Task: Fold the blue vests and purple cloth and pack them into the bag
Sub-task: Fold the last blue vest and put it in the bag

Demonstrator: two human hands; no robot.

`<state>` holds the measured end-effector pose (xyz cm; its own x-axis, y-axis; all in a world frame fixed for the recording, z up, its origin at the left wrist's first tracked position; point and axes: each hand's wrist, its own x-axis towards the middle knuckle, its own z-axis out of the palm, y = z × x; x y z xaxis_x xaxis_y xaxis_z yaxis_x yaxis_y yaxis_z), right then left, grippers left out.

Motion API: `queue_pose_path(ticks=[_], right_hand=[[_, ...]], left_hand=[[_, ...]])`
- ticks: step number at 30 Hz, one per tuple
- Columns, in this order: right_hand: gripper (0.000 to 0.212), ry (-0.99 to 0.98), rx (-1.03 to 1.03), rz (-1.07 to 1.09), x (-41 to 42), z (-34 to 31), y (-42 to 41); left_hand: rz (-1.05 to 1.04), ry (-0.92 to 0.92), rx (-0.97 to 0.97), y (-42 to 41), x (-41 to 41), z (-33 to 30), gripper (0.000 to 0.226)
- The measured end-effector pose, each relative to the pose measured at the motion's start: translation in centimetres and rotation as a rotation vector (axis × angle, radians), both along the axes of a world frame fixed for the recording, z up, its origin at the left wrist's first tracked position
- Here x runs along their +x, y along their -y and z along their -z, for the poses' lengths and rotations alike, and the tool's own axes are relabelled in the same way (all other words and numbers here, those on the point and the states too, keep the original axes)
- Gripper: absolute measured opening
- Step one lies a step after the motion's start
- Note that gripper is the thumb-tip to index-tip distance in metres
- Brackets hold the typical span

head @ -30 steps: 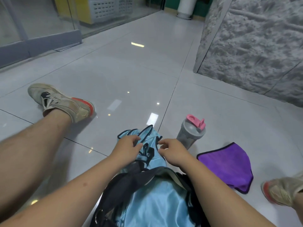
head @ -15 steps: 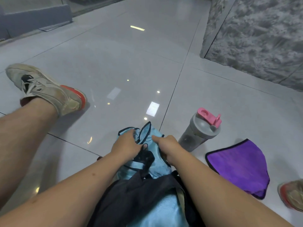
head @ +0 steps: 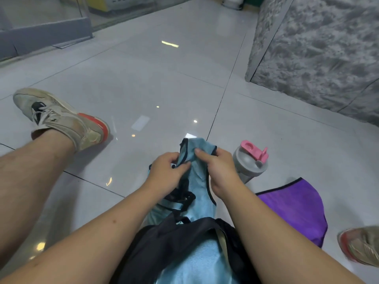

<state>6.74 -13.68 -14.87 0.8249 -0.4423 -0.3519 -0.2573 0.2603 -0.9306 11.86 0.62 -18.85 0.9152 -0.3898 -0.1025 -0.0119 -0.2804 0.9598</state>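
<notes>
Since a second earlier, both hands had lifted the blue vest's (head: 198,171) far end off the tiled floor (head: 143,83) and bunched it.

Item, left hand (head: 167,173): fingers pinched shut on the vest's left edge.

Item, right hand (head: 217,171): fingers curled closed on the right edge, thumb on top.

Item, vest: long axis ran straight away from me, near end draped over the black bag (head: 180,238) at my lap; more blue fabric lay on the bag.

Item, purple cloth (head: 297,210): flat on the floor, to the right of my right forearm, so the right hand was nearer.

Item, shaker bottle (head: 249,162): just beyond the right hand.
</notes>
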Motion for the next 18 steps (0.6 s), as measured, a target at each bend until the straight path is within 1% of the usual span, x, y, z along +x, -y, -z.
queue_pose_path(ticks=[3,6,8,11,13,16,18], right_hand=[[0.008,0.047,-0.165,0.004,-0.1,-1.9,0.8],[0.011,0.058,-0.198,-0.073,-0.6,-3.6,1.3],[0.01,0.04,-0.222,-0.141,-1.1,-4.4,1.4],[0.008,0.009,-0.302,-0.179,-1.9,-5.5,1.7],[0.006,0.019,-0.345,-0.174,-2.3,-6.7,1.9],[0.006,0.061,-0.453,-0.176,-2.6,-8.8,2.1],[0.007,0.086,-0.525,-0.184,-2.8,-10.4,2.1]], left_hand=[[0.011,-0.001,-0.065,0.1,0.6,-2.1,0.015],[0.047,0.033,-0.094,0.0,0.6,-4.2,0.012],[0.074,0.051,-0.102,0.0,0.5,-5.4,0.006],[0.104,0.084,-0.104,-0.1,0.0,-6.8,0.012],[0.12,0.108,-0.114,-0.1,-0.5,-8.0,0.009],[0.118,0.124,-0.169,0.0,-1.1,-9.7,0.026],[0.122,0.146,-0.195,0.0,-1.4,-11.0,0.032]])
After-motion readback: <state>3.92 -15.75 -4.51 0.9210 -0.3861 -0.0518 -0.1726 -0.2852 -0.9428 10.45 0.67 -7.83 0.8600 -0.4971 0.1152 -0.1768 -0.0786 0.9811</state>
